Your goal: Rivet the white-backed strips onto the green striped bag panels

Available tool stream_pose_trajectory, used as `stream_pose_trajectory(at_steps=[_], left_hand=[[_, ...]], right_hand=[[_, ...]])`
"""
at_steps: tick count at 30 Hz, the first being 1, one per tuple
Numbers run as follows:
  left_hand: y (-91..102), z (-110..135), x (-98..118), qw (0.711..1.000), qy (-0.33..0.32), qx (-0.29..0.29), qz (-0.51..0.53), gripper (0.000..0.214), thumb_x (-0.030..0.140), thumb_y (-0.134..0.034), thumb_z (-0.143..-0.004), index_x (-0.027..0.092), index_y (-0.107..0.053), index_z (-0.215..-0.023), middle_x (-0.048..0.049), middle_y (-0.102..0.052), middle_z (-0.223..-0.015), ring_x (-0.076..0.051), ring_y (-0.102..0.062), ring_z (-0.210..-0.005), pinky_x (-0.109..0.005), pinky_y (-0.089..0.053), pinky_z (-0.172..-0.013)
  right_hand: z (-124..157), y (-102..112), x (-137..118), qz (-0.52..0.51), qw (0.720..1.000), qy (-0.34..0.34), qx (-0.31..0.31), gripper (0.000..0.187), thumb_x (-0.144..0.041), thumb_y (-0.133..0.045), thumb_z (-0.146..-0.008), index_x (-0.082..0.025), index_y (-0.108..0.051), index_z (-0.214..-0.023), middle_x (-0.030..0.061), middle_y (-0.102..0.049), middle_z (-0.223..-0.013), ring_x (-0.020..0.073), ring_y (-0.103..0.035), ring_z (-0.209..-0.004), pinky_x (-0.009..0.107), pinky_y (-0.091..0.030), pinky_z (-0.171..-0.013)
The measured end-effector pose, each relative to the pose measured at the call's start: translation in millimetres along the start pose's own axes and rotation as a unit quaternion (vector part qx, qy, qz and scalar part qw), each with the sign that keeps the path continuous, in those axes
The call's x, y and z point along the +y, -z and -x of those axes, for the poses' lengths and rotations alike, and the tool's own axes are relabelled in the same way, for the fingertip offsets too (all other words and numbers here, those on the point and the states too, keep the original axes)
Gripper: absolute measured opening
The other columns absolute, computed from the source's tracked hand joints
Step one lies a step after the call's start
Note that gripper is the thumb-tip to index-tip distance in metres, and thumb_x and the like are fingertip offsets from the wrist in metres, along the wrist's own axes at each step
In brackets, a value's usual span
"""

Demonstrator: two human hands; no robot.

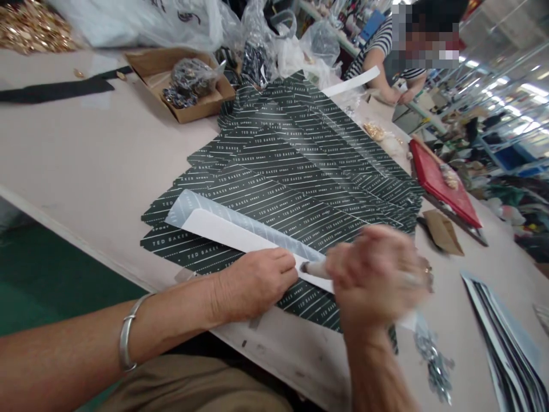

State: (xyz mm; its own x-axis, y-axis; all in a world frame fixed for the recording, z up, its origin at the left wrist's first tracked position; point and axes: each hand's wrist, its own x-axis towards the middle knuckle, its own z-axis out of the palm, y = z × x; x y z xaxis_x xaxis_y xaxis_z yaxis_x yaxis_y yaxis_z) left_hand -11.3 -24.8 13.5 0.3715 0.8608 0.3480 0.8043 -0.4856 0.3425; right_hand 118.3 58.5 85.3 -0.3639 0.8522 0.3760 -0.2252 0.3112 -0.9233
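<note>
A stack of dark green printed sheets [300, 166] lies fanned out on the table. The top sheet's near edge is folded over, showing a white flap [231, 232]. My left hand [253, 283], fingers curled, presses down on that flap near its right end. My right hand [377, 274] is blurred by motion and closed in a fist around a pale slim tool [316, 269], whose tip touches the flap just beside my left fingers.
A cardboard tray [189, 109] of bagged metal parts and plastic bags [274, 40] stand at the back. A red board [441, 183], a small brown envelope [444, 232], loose metal pieces [435, 366] and more sheets [510, 349] lie right. Another person [398, 51] works at the far end.
</note>
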Motion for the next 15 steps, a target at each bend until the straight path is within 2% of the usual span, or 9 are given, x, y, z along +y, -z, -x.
stream_pose_trajectory(at_steps=[2, 3, 5, 6, 8, 10, 11, 13, 15], left_hand=[[1.4, 0.8, 0.5, 1.000, 0.004, 0.014, -0.002, 0.018, 0.011, -0.045, -0.096, 0.016, -0.056, -0.083, -0.0040, -0.057, -0.086, -0.019, -0.055, -0.081, -0.030, -0.052, -0.075], [2.7, 1.0, 0.9, 1.000, 0.009, 0.019, -0.009, 0.017, 0.010, -0.044, -0.095, 0.015, -0.057, -0.086, -0.0053, -0.058, -0.089, -0.019, -0.056, -0.085, -0.031, -0.053, -0.078], [6.3, 0.8, 0.9, 0.998, 0.041, 0.041, -0.037, 0.015, 0.012, -0.047, -0.095, 0.012, -0.060, -0.102, -0.0103, -0.061, -0.108, -0.024, -0.057, -0.106, -0.038, -0.052, -0.092], [8.1, 0.4, 0.3, 0.995, 0.060, 0.052, -0.057, 0.021, 0.016, -0.050, -0.095, 0.011, -0.058, -0.113, -0.0129, -0.059, -0.120, -0.028, -0.054, -0.117, -0.044, -0.049, -0.101], [11.6, -1.2, -3.0, 0.989, 0.086, 0.066, -0.103, 0.032, 0.021, -0.052, -0.096, 0.012, -0.053, -0.127, -0.0138, -0.055, -0.132, -0.031, -0.048, -0.128, -0.055, -0.036, -0.115], [15.1, -3.1, -8.4, 0.983, 0.085, 0.069, -0.146, 0.029, 0.021, -0.047, -0.099, 0.015, -0.054, -0.126, -0.0094, -0.061, -0.124, -0.026, -0.054, -0.121, -0.056, -0.028, -0.119], [17.3, -3.9, -10.9, 0.981, 0.077, 0.069, -0.162, 0.026, 0.019, -0.044, -0.100, 0.016, -0.055, -0.124, -0.0069, -0.064, -0.116, -0.023, -0.058, -0.113, -0.055, -0.027, -0.120], [22.8, -4.3, -13.0, 0.979, 0.059, 0.073, -0.179, 0.024, 0.018, -0.041, -0.102, 0.018, -0.058, -0.119, -0.0028, -0.066, -0.103, -0.020, -0.061, -0.101, -0.054, -0.026, -0.120], [28.5, -3.6, -10.0, 0.980, 0.022, 0.087, -0.178, 0.022, 0.020, -0.044, -0.103, 0.020, -0.060, -0.116, -0.0012, -0.067, -0.102, -0.019, -0.062, -0.097, -0.053, -0.024, -0.121]], right_hand=[[3.1, 2.7, 7.0, -0.014, 1.000, -0.014, 0.019, 0.015, -0.027, -0.054, -0.098, -0.022, -0.066, -0.093, -0.0110, -0.032, -0.049, 0.0062, -0.027, -0.036, 0.020, -0.025, -0.036], [2.8, 6.5, 8.6, 0.017, 0.999, -0.033, 0.005, 0.016, -0.028, -0.053, -0.099, -0.021, -0.067, -0.094, -0.0108, -0.033, -0.049, 0.0066, -0.029, -0.036, 0.020, -0.026, -0.036], [-0.5, 19.1, 5.6, 0.161, 0.983, -0.062, -0.063, 0.018, -0.031, -0.054, -0.098, -0.021, -0.068, -0.094, -0.0093, -0.040, -0.050, 0.0077, -0.036, -0.039, 0.021, -0.032, -0.040], [-2.6, 27.0, 1.8, 0.259, 0.957, -0.061, -0.112, 0.017, -0.032, -0.057, -0.096, -0.021, -0.070, -0.095, -0.0071, -0.049, -0.054, 0.0091, -0.044, -0.044, 0.023, -0.038, -0.044], [-5.3, 42.9, -6.1, 0.442, 0.869, -0.038, -0.218, 0.019, -0.034, -0.067, -0.089, -0.020, -0.071, -0.103, 0.0011, -0.068, -0.078, 0.0156, -0.064, -0.066, 0.029, -0.051, -0.062], [-4.2, 54.9, -9.7, 0.545, 0.781, -0.013, -0.305, 0.044, -0.039, -0.074, -0.082, -0.020, -0.066, -0.121, 0.0095, -0.072, -0.112, 0.0248, -0.070, -0.092, 0.037, -0.055, -0.078], [-2.2, 58.7, -9.6, 0.569, 0.751, -0.008, -0.336, 0.059, -0.043, -0.076, -0.079, -0.019, -0.061, -0.130, 0.0129, -0.069, -0.123, 0.0282, -0.069, -0.100, 0.040, -0.055, -0.082], [3.9, 61.5, -8.4, 0.598, 0.711, -0.004, -0.371, 0.074, -0.048, -0.076, -0.078, -0.016, -0.052, -0.140, 0.0163, -0.068, -0.125, 0.0306, -0.069, -0.104, 0.042, -0.055, -0.084], [9.6, 60.2, -10.0, 0.621, 0.682, 0.008, -0.386, 0.062, -0.046, -0.072, -0.082, -0.014, -0.057, -0.133, 0.0140, -0.074, -0.107, 0.0293, -0.070, -0.095, 0.039, -0.055, -0.079]])
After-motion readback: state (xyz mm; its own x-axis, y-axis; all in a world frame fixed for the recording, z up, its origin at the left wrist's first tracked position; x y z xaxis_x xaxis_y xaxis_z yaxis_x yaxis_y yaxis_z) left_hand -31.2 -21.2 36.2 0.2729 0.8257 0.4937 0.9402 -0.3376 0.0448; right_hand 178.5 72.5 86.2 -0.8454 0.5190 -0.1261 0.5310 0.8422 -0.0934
